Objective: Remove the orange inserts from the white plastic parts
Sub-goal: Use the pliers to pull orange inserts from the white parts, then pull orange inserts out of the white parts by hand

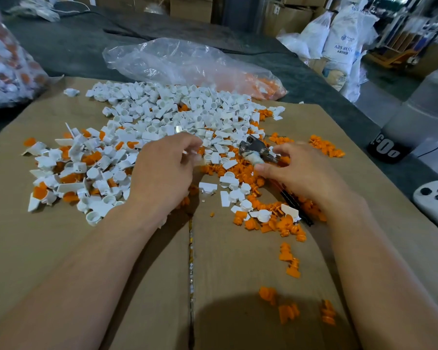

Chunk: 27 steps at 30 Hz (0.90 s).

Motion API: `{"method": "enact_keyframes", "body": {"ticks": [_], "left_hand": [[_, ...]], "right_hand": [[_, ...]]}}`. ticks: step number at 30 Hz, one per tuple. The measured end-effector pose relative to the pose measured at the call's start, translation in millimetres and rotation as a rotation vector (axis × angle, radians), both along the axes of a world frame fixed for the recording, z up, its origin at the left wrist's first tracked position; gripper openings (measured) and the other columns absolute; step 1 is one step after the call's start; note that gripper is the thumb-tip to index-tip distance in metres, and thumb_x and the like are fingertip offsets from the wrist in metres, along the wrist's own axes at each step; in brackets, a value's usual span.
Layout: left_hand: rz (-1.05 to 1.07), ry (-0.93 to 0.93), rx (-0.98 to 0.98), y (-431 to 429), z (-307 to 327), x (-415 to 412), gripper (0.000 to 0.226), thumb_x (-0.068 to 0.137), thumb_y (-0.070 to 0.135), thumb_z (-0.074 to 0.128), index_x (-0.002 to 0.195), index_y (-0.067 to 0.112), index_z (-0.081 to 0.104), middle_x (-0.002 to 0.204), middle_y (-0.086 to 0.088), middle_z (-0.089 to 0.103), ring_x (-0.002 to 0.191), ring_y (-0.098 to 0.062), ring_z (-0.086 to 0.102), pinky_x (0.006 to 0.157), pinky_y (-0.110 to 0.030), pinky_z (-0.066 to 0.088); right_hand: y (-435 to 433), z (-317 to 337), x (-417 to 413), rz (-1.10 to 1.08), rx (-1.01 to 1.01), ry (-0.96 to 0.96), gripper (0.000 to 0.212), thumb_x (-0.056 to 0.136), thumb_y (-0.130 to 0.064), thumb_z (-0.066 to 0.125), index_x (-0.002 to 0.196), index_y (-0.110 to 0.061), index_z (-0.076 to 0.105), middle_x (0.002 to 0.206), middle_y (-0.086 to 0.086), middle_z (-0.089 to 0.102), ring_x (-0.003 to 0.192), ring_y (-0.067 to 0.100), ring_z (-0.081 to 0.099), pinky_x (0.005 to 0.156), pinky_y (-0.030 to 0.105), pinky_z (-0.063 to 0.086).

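Orange inserts [286, 229] among white parts [162, 107], plastic bag [177, 61] behind; right grip [304, 170] clamped on pliers [257, 147], left grip [162, 168] unclear.

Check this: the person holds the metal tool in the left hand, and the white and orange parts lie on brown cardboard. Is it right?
Wrong hand: the head view shows the metal tool in the right hand, not the left hand. The white and orange parts do lie on brown cardboard.

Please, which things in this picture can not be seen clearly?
Head view: whether the left hand holds anything; its fingertips are motion-blurred.
Head view: the metal tool, handles mostly hidden under the right hand.
Head view: the white device, cut off by the right edge.
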<state>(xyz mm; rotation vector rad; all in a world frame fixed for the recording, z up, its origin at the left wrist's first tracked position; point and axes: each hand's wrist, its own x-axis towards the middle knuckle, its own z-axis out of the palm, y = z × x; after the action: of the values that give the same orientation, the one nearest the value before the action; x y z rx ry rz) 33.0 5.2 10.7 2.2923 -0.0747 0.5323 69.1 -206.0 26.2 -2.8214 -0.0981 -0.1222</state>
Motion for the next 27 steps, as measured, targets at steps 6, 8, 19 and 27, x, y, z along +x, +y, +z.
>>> {"method": "enact_keyframes", "body": {"ticks": [6, 8, 19, 27], "left_hand": [[0.012, -0.052, -0.169, -1, 6, -3, 0.027, 0.09, 0.011, 0.058, 0.116, 0.017, 0.062, 0.096, 0.012, 0.059, 0.095, -0.015, 0.062, 0.087, -0.041, 0.051], [0.007, -0.046, -0.179, -2, 6, -3, 0.027, 0.09, 0.012, 0.059, 0.116, 0.017, 0.061, 0.095, 0.011, 0.059, 0.089, -0.02, 0.065, 0.087, -0.043, 0.051], [0.064, -0.033, -0.222, -2, 3, 0, 0.023, 0.087, 0.013, 0.061, 0.109, 0.019, 0.064, 0.095, 0.011, 0.054, 0.077, 0.003, 0.056, 0.069, -0.012, 0.046], [0.032, -0.029, -0.196, -2, 1, 2, 0.011, 0.082, 0.013, 0.067, 0.09, 0.019, 0.07, 0.09, 0.009, 0.058, 0.076, 0.007, 0.052, 0.069, 0.003, 0.036]], "right_hand": [[20, 7, -10, 0.203, 0.19, -0.269, 0.028, 0.085, -0.039, 0.06, 0.107, -0.021, 0.067, 0.107, -0.006, 0.058, 0.095, 0.003, 0.045, 0.077, 0.022, 0.032], [28, 4, -11, 0.291, 0.145, -0.219, 0.025, 0.086, -0.037, 0.059, 0.105, -0.022, 0.068, 0.102, -0.007, 0.057, 0.096, 0.006, 0.047, 0.079, 0.022, 0.033], [61, -13, -6, 0.6, -0.198, -0.089, 0.049, 0.098, -0.031, 0.036, 0.143, -0.014, 0.03, 0.153, 0.002, 0.021, 0.142, 0.017, 0.004, 0.113, 0.034, 0.007], [60, -15, -7, 0.625, -0.159, -0.124, 0.022, 0.091, -0.023, 0.054, 0.111, -0.018, 0.062, 0.136, -0.002, 0.048, 0.137, 0.014, 0.023, 0.109, 0.035, 0.005]]}}
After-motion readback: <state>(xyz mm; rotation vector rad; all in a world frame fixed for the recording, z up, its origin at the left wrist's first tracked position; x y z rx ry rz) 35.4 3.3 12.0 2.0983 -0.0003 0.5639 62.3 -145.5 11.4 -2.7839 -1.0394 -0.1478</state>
